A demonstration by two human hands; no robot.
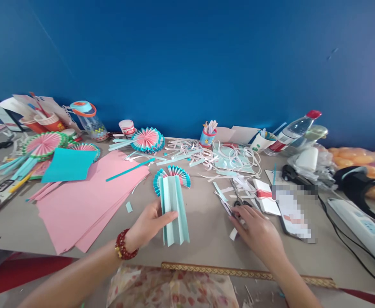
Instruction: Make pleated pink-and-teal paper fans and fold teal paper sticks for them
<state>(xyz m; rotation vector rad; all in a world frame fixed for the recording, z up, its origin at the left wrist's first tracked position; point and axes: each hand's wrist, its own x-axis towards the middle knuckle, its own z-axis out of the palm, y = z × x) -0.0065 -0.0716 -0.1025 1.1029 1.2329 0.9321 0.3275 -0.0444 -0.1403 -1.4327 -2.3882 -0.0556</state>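
Note:
My left hand (150, 222) is closed on a pleated light-blue paper (174, 214), thumb lying across its folds. It stands over the table in front of a small pink-and-blue paper fan (178, 173), covering part of that fan. To the right, my right hand (254, 229) reaches down to the table, its fingers closed at the dark handles of a pair of scissors (240, 204). The fingers hide part of the scissors. White paper strips (243, 186) lie around them.
Pink paper sheets (91, 201) and a teal square (67, 164) cover the left side. Finished rosettes (148, 139) lie behind. At right are a phone (293, 214), a tilted bottle (290, 132) and a power strip (364, 226). A patterned strip (219, 269) runs along the front edge.

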